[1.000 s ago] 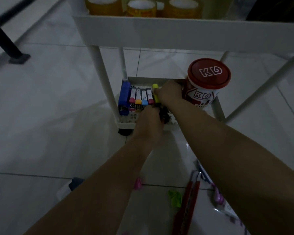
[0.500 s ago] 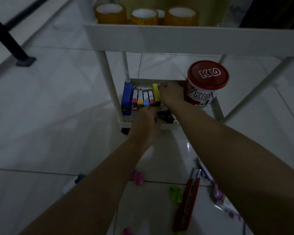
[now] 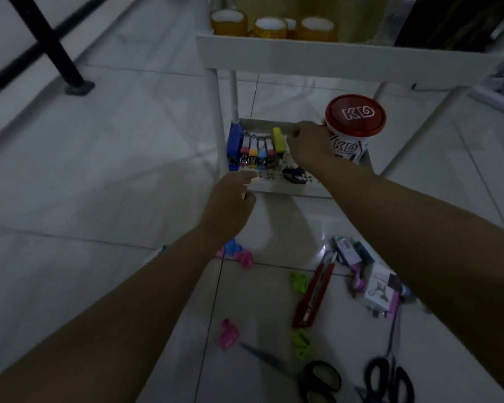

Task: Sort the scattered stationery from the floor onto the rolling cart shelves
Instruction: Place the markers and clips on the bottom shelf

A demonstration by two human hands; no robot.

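Both arms reach forward and down toward the bottom shelf (image 3: 288, 189) of the white rolling cart (image 3: 303, 55). The left hand (image 3: 230, 202) hovers at the shelf's front lip, back of the hand up, fingers loosely curled with the forefinger stretched over the edge; its grip is empty. The right hand (image 3: 309, 145) sits deeper in the shelf, just beside the yellow stapler (image 3: 278, 139) and against the red-lidded KD tub (image 3: 354, 126); its fingers are bent under, and whether they pinch anything cannot be told.

On that shelf a blue stapler (image 3: 234, 146) lies at the left, then a row of small staplers (image 3: 258, 151) with pink, yellow, blue and red ends, then the yellow one. A black staple remover (image 3: 296, 175) lies near the front lip, between the two wrists. Three tape rolls (image 3: 269, 27) stand on the shelf above.

Scattered on the tiled floor (image 3: 99, 170) nearer the person: pink clips (image 3: 243, 257), green clips (image 3: 298, 282), a red utility knife (image 3: 313, 295), small packets (image 3: 376, 283), and black scissors (image 3: 320, 379) at the bottom edge. The right forearm hides part of the packets.
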